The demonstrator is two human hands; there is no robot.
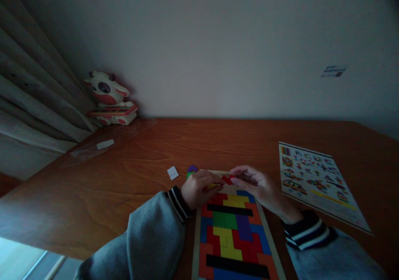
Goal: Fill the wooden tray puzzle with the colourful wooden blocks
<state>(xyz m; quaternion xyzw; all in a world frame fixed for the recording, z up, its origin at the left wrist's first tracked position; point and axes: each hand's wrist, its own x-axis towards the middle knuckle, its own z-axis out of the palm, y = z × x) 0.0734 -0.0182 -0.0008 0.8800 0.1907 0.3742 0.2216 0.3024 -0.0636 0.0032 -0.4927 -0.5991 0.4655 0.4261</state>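
Observation:
A wooden-framed puzzle board [196, 246] lies in front of me, filled in its nearer part with coloured block pieces and two black bars. Over its far left corner is my left hand [199, 187], fingers bent round a yellow piece [212, 186]. My right hand [257, 186] holds a red piece [228, 180] between thumb and fingers above the board's far end. The fingertips of both hands nearly meet at the red piece. Beside my left hand lie a purple piece [193, 168] and a green piece [189, 174], partly hidden.
A printed picture sheet [314, 180] lies on the wooden table [140, 163] at the right. A small white card [172, 172] is left of the board. At the back left stands a cow toy with a keyboard [114, 112], near clear film with a white label [105, 144].

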